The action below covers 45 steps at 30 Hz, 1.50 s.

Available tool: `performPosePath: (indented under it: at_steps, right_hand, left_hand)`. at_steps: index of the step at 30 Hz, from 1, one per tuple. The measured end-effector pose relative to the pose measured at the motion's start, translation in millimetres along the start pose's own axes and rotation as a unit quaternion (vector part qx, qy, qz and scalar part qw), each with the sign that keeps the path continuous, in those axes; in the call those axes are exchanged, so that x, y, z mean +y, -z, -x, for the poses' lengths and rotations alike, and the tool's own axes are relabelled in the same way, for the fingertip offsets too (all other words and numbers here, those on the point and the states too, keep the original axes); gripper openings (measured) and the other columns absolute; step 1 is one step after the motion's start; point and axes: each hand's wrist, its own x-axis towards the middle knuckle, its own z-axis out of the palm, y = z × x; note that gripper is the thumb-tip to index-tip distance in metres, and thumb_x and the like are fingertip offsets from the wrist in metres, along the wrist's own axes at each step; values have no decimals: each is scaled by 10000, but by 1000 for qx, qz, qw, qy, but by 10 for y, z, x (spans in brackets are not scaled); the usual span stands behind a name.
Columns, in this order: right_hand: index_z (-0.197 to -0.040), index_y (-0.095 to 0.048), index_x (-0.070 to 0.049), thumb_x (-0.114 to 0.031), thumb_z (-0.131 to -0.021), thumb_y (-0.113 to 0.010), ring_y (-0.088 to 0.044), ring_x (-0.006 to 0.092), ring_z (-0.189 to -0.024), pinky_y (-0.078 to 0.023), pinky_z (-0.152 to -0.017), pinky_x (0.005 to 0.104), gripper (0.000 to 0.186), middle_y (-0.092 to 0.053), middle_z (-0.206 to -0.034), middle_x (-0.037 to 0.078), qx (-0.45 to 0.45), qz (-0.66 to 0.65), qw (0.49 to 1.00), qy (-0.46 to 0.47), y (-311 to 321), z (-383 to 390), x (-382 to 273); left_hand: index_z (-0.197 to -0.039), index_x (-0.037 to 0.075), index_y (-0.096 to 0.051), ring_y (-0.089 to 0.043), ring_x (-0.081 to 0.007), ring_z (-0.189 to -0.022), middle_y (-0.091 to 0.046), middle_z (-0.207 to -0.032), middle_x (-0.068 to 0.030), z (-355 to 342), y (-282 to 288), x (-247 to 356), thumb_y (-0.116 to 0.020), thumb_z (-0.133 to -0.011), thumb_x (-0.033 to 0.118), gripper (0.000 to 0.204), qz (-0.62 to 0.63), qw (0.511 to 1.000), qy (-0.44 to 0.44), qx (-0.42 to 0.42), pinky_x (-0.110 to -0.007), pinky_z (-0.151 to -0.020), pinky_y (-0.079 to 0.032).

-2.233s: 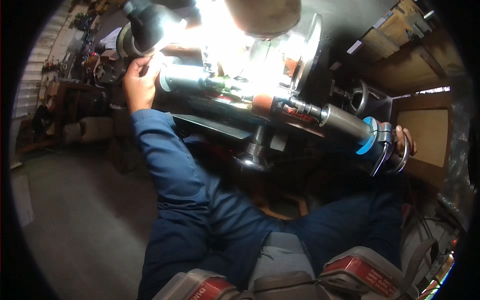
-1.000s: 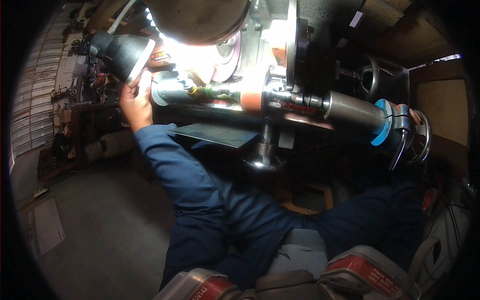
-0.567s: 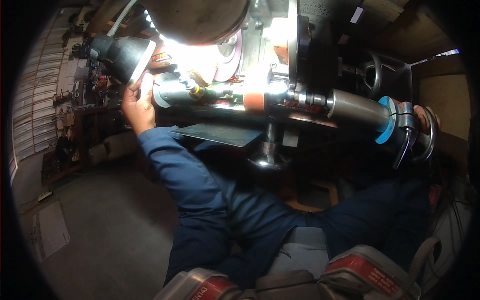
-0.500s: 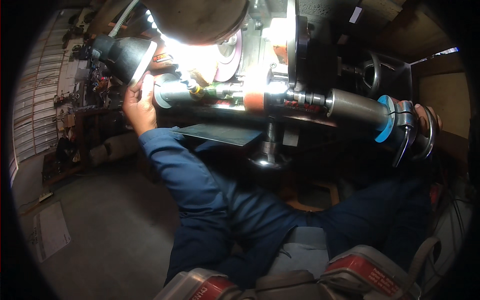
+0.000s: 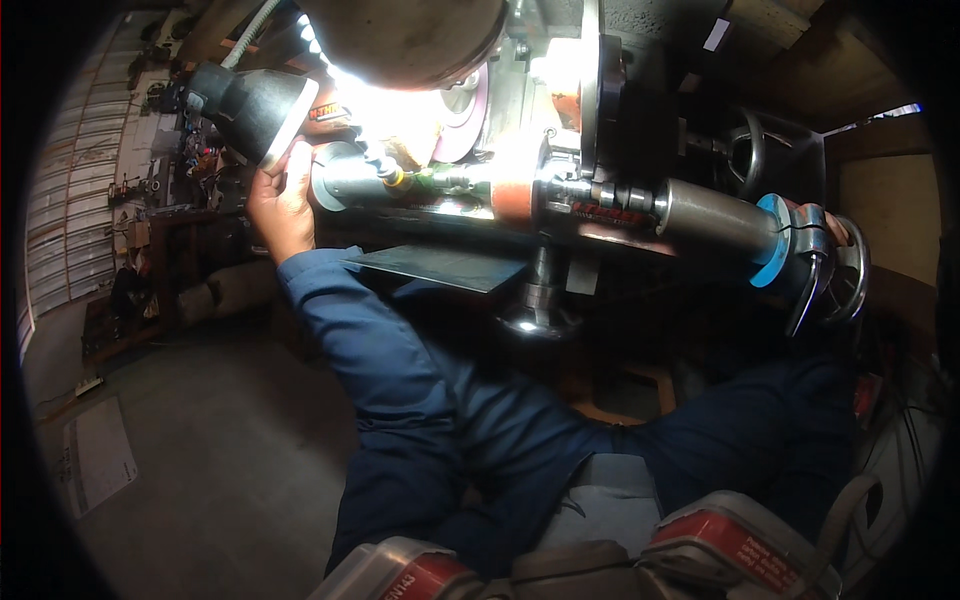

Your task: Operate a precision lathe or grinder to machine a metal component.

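Observation:
My left hand [image 5: 282, 208] is raised beside the black lamp's [image 5: 255, 112] white rim and a grey round end piece [image 5: 343, 178] of the machine. Its thumb points up and its fingers curl; what they grip is hidden. At the right, part of my right hand [image 5: 838, 228] shows behind a chromed handwheel [image 5: 856, 275], closed at it, with most fingers hidden. A lever [image 5: 806, 295] and a blue ring [image 5: 773, 240] sit next to it. Between the hands, a shiny lobed shaft [image 5: 607, 195] lies level, running through an orange block [image 5: 513, 192] toward a steel cylinder [image 5: 708, 217].
A pinkish grinding wheel [image 5: 466, 110] stands behind the shaft in glaring light. A large dark round housing [image 5: 405, 40] hangs above. A flat metal plate [image 5: 440, 265] juts toward me, beside a lower chromed knob [image 5: 538, 320]. Cluttered shelves [image 5: 200, 180] line the left.
My right hand's fingers have shifted leftward at the handwheel, and less of them shows. The left hand stays by the lamp. The whole view has moved slightly.

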Motion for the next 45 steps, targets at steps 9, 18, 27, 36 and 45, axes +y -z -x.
performPosePath:
  at_steps: [9,18,27,36,45]
  right_hand:
    - [-759,-532,-18,-134,-834,-532,-538,216,-584,-452,-594,339,138,-535,-621,64,-21,15,999,-19,342,-430,-110]
    - [-734,-528,-18,-119,-820,-540,-533,217,-580,-452,-587,344,133,-529,-621,65,70,47,995,-44,-413,855,731]
    - [-708,-524,-18,-104,-806,-549,-527,218,-576,-451,-581,349,132,-524,-621,66,-36,24,997,-68,24,1006,909]
    - [-686,-521,-17,-90,-793,-557,-523,219,-573,-450,-574,354,134,-519,-621,67,-225,10,968,-107,658,410,391]
    - [-718,-576,-19,-71,-756,-525,-505,155,-581,-406,-557,325,82,-542,-652,43,-145,-45,983,-101,505,485,304]
  left_hand:
    - [-1040,-28,-654,-648,-137,-904,-680,-1053,-124,4,35,30,-687,-845,-19,198,26,1000,8,-8,-254,-820,-523]
    - [-960,-42,-641,-655,-165,-920,-670,-1084,-165,22,-30,69,-670,-871,24,115,12,1000,14,3,-277,-860,-520]
    - [-912,-28,-642,-654,-161,-912,-674,-1080,-158,31,-29,48,-685,-864,33,89,1,1000,19,8,-273,-846,-516]
    - [-1017,-21,-660,-644,-134,-889,-691,-980,-96,22,55,78,-725,-833,42,205,19,1000,17,-3,-250,-812,-494]
    - [-1032,-50,-649,-662,-154,-899,-693,-997,-135,25,-25,49,-693,-857,35,199,14,1000,16,-5,-246,-824,-505]
